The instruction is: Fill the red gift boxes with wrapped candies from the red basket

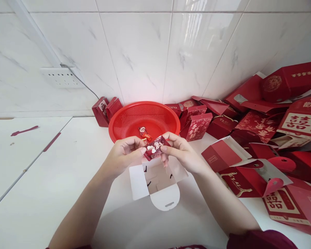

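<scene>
Between my two hands is a dark red wrapped candy packet (157, 148) with white lettering. My left hand (128, 150) pinches its left end, thumb in front. On its right end, my right hand (180, 152) grips it with thumb and fingers. Right below the packet stands a small box (164, 197) with its white flaps folded outward and its top open; black cord ends show on its inner walls. Behind my hands sits a red plastic basket (145, 107), with a few small wrapped candies (143, 132) in its bottom, partly hidden by my fingers.
Many red gift boxes (259, 124) are piled at the right, some with open flaps. Smaller red boxes (101, 110) stand against the tiled wall left of the basket. A red strip (24, 130) lies on the white table at left, below a wall socket (63, 77) with a cable.
</scene>
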A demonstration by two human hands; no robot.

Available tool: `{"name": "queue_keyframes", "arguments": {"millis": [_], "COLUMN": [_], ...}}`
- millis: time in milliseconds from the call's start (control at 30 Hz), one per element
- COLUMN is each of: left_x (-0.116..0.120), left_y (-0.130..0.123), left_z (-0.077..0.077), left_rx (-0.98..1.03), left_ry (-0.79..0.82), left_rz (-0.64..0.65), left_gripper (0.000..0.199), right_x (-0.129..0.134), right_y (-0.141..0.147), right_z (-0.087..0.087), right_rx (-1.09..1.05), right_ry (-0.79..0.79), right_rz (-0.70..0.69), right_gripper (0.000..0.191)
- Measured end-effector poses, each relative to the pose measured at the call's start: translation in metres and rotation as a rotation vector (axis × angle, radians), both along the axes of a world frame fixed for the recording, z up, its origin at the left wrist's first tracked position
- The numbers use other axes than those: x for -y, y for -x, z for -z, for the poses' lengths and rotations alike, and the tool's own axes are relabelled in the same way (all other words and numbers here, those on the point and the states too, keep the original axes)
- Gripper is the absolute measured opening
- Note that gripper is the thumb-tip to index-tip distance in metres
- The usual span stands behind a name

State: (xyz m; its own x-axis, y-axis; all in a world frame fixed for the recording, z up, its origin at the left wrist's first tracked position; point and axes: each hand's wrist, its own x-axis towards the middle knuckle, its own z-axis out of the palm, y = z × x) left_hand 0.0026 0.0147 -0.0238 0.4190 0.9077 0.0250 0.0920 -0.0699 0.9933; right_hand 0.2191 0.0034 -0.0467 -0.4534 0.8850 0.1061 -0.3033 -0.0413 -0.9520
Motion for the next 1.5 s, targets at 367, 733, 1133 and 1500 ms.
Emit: {"name": "queue_keyframes", "arguments": {"millis": [367,733,1133,1500], "left_x": [-0.001,-0.001,-0.001,-0.02], "left_y": [0.0,0.001,0.018,0.022], "left_z": [0.0,0.0,-0.019,-0.006], "left_rx": [0.011,0.018,-0.232,-0.52], "left_ry": [-0.071,-0.034,-0.15,-0.296], "left_rz": [-0.049,-0.006,0.009,-0.169], "left_gripper": [0.01,0.01,0.016,0.03], "right_x": [-0.001,-0.001,0.003,0.006], "right_y": [0.0,0.002,-0.027,-0.045], "right_z": [0.0,0.003,-0.012,-0.018], "right_rx": [0.001,0.009,0.66,1.03], "right_ry": [0.011,-0.003,-0.293,-0.477], "right_rz": [0.003,-0.052,-0.259,0.074], "right_gripper": [0.017,0.013,0.017,0.022]}}
